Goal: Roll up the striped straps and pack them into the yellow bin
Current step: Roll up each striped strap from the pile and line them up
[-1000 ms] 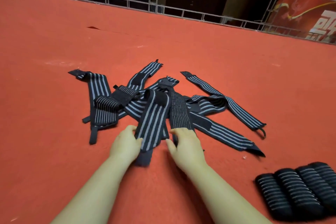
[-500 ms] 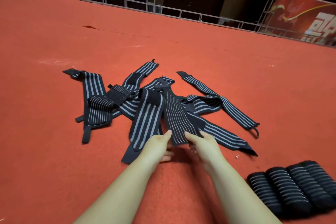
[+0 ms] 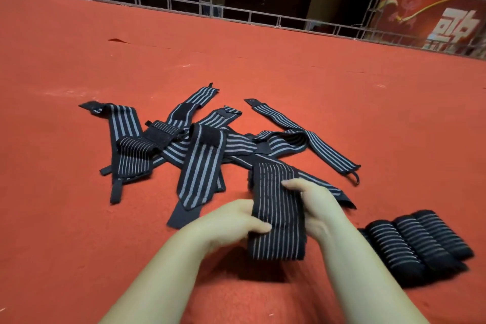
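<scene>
Hands hold one striped strap (image 3: 276,213) between them, my left hand (image 3: 231,221) pinching its left edge and my right hand (image 3: 314,208) gripping the right, lifted just off the red worktop (image 3: 342,102). I'd start the roll tight at the near end and keep the edges square, since this ribbed elastic looks springy. Loose straps (image 3: 202,155) sprawl flat beyond; four rolled straps (image 3: 415,242) lie right, and no yellow bin shows.

Both bare forearms reach forward side by side, the left hand (image 3: 232,219) gripping the near-left edge of a striped strap (image 3: 276,214) with its thumb on top, the right hand (image 3: 314,205) curled round the opposite edge.
</scene>
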